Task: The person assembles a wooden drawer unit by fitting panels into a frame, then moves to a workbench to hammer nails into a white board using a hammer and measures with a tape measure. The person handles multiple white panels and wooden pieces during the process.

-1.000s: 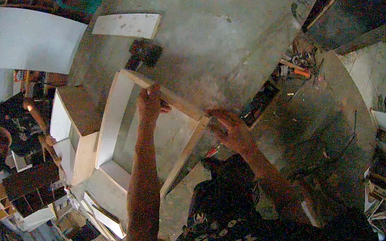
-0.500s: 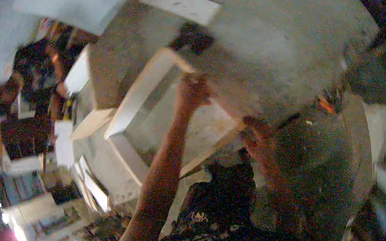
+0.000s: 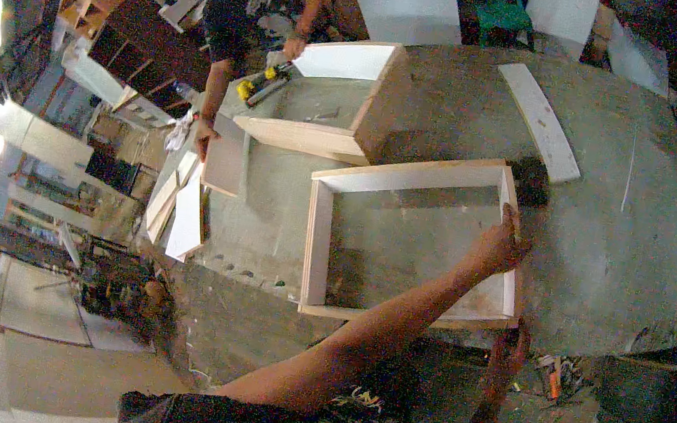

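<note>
A rectangular wooden frame (image 3: 414,176) with white inner faces and bare wood edges rests on the large grey work surface (image 3: 610,250). Reaching across the frame, my left hand (image 3: 500,246) has its fingers closed over the right-hand board. My right hand (image 3: 511,347) is at the near right corner, fingers against the outside of the frame; part of it is in shadow. Just past the far right corner lies a dark object (image 3: 528,181), too dim to name.
Across at the upper left, another person (image 3: 251,0) handles a second wooden frame (image 3: 314,139) and a loose board (image 3: 227,154). A yellow-and-black tool (image 3: 263,85) lies inside that frame. A white strip (image 3: 541,123) lies at the far right; an orange-handled tool (image 3: 554,382) is near my right hand.
The view has swung to the left, so the frame looks squarer and the other person appears nearer the middle. Both my hands keep to the same side of the frame.
</note>
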`<state>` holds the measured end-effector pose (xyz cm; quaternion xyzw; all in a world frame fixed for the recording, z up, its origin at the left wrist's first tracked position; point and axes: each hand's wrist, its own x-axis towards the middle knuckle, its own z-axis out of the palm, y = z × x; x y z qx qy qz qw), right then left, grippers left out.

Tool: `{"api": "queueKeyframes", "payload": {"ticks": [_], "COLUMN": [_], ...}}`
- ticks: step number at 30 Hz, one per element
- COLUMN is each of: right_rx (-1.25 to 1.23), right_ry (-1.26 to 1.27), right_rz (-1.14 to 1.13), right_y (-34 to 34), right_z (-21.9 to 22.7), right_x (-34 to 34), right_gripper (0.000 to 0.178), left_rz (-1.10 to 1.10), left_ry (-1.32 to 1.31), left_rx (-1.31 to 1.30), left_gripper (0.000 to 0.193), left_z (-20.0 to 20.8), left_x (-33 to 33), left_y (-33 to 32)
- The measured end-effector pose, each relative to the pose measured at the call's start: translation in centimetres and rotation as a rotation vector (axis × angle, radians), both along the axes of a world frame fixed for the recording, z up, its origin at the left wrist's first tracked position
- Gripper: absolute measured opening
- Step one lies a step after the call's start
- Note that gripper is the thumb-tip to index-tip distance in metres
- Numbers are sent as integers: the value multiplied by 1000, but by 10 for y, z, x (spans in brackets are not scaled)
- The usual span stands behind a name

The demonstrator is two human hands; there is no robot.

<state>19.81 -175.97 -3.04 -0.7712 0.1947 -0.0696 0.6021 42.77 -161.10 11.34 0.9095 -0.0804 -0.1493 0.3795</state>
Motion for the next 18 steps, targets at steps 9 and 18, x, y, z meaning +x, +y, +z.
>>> {"api": "queueKeyframes", "payload": {"ticks": [9, 18], "right_rx": [-26, -129], "right_ry": [-333, -116], "right_rz": [-146, 997], "right_y": [-18, 178], "right_z": [-44, -6], "right_x": [-34, -104], "right_gripper": [43, 36], "left_rz": [18, 1052], "left_ry": [-74, 39], "left_rx": [-58, 253], "left_gripper": [49, 42], "left_z": [111, 21], "left_x": [-107, -366], "left_y": [210, 519]}}
